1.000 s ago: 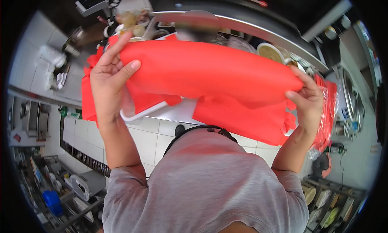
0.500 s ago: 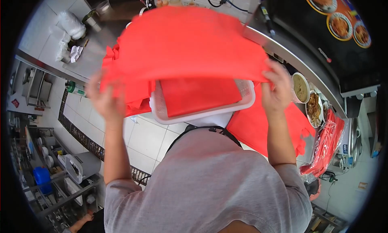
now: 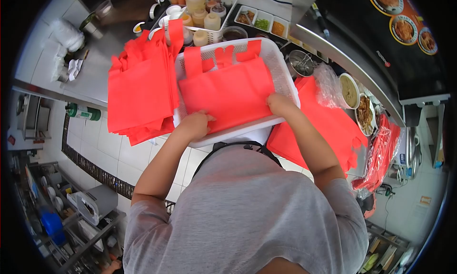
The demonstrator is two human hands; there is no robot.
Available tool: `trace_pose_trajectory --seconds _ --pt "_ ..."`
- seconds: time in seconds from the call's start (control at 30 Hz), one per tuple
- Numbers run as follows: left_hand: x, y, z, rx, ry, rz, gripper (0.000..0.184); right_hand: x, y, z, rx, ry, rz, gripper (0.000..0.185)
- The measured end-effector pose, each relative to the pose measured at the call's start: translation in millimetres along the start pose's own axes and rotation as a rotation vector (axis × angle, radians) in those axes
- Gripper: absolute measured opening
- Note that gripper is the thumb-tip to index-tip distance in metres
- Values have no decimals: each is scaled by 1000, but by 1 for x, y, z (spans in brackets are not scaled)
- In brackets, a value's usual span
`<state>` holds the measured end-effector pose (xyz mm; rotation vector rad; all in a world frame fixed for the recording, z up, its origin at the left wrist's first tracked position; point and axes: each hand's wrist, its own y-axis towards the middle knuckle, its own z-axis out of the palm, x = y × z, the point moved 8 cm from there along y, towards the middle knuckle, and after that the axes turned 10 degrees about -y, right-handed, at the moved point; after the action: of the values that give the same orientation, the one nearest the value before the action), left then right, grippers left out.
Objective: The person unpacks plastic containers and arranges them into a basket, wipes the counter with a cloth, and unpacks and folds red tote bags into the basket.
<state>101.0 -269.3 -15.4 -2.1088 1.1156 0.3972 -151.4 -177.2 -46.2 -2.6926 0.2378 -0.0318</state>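
A red fabric carry bag (image 3: 228,91) with cut-out handles lies in a white perforated plastic basket (image 3: 284,79), its handles towards the far rim. My left hand (image 3: 194,125) is closed at the bag's near left corner. At the right edge of the bag, my right hand (image 3: 282,105) is curled with its fingertips mostly hidden. To the left of the basket, a pile of red bags (image 3: 143,91) overhangs the counter edge. More red bags (image 3: 320,124) lie to the right, partly under my right forearm.
Sauce bottles (image 3: 212,21) stand in a white rack behind the basket. Trays of chopped toppings (image 3: 262,24) sit beside them. On the right are a bowl of pale food (image 3: 350,91), a clear plastic bag (image 3: 327,86) and plastic-wrapped red bags (image 3: 381,155). A metal counter (image 3: 90,86) extends left.
The red bag, held up and spread between both hands before, is now down in the basket. Both hands have come down and closer together, uncovering the bottles and toppings behind.
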Motion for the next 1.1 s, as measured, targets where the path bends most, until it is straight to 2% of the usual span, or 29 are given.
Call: trace_pose_trajectory --seconds 0.1,0.2,0.3,0.33,0.47,0.57,0.67,0.83,0.97,1.03,1.1 --pt "3 10 4 -19 147 -54 43 -8 -48 -61 -573 207 5 16" --pt "-32 -9 -37 -367 -44 130 36 -46 -133 -73 -499 395 431 17" --pt "-84 -29 -57 -425 -336 290 28 -22 -179 1 -282 274 318 27" --pt "-102 -33 -58 -476 -397 377 21 -13 -191 22 -276 276 332 29" --pt "-151 -27 -33 -318 -506 499 19 -4 -207 75 -284 339 376 33" --pt "-176 -16 -10 -214 -500 496 20 -20 -215 83 -343 469 403 31" --pt "-199 -14 8 -180 -469 519 20 -24 -219 81 -406 469 394 28" --pt "-224 -12 40 -134 -500 448 20 -27 -221 98 -553 415 281 16" --pt "-239 -10 65 -58 -453 361 21 -41 -225 98 -690 604 256 10" --pt "-250 -10 71 -114 -424 389 29 -43 -230 86 -782 635 195 11" --pt "-272 -13 64 -233 -379 462 41 -44 -248 69 -623 826 224 13"
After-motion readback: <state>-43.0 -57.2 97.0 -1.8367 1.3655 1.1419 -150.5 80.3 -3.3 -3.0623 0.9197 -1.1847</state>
